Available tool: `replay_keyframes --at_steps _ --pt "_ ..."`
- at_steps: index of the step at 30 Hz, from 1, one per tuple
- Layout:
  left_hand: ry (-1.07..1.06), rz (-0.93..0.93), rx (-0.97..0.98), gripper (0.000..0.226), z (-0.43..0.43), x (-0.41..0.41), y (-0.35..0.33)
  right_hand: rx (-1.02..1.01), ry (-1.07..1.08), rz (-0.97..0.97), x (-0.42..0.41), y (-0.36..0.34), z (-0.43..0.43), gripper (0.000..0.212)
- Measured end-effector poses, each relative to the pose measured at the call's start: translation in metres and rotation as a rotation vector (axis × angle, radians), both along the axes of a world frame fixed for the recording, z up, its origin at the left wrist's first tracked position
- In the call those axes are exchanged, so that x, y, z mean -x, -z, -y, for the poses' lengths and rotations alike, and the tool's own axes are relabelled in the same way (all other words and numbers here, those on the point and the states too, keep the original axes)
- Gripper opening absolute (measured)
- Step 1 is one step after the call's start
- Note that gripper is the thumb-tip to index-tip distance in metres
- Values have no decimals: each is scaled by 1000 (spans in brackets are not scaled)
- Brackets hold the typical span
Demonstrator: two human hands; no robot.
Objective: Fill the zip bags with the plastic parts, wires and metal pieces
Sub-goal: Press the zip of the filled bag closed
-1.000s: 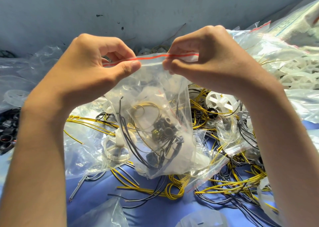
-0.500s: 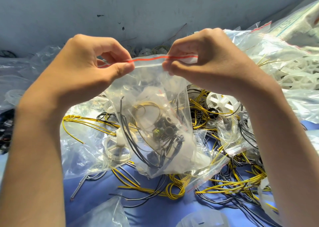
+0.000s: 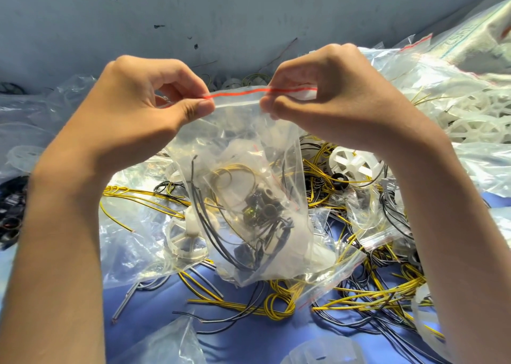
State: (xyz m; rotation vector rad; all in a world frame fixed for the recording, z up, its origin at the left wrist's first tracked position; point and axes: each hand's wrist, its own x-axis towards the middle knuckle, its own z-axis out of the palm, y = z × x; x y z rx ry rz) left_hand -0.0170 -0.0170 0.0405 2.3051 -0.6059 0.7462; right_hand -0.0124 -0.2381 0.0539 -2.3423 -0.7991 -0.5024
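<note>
A clear zip bag (image 3: 257, 142) with a red strip along its top hangs in the middle of the view. Inside it lie black and yellow wires, dark ring-shaped pieces and white plastic parts. My left hand (image 3: 138, 109) pinches the left end of the red zip strip between thumb and forefinger. My right hand (image 3: 331, 98) pinches the right part of the same strip. Below the bag, loose yellow and black wires (image 3: 276, 305) lie on the blue surface (image 3: 249, 336). A white plastic wheel (image 3: 356, 164) sits behind the bag on the right.
Filled and empty clear bags (image 3: 456, 92) pile up at the right and left. Dark rings (image 3: 11, 220) lie at the left edge. A grey wall (image 3: 249, 18) closes the back. Another white wheel (image 3: 188, 242) rests under plastic at lower left.
My left thumb and forefinger have slid a little leftward along the red strip, and both hands hold the bag slightly lower. The bag's contents have hardly shifted.
</note>
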Motion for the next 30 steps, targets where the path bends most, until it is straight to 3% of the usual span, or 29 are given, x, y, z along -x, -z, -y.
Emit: replay_keyframes --at_steps 7,11,14,21,30 --pt "-26 -170 -67 15 -8 -3 2 -9 81 -41 -9 2 11 17" --pt "-65 -120 -10 31 -8 -2 2 -62 87 -56 -11 1 16 10" --pt "-74 -63 26 43 -6 -1 2 -126 114 -36 -12 1 17 17" --pt "-35 62 120 15 3 2 1 -224 129 12 -10 -3 18 20" --pt "-25 53 206 17 -1 3 2 -164 113 -29 -13 -1 13 37"
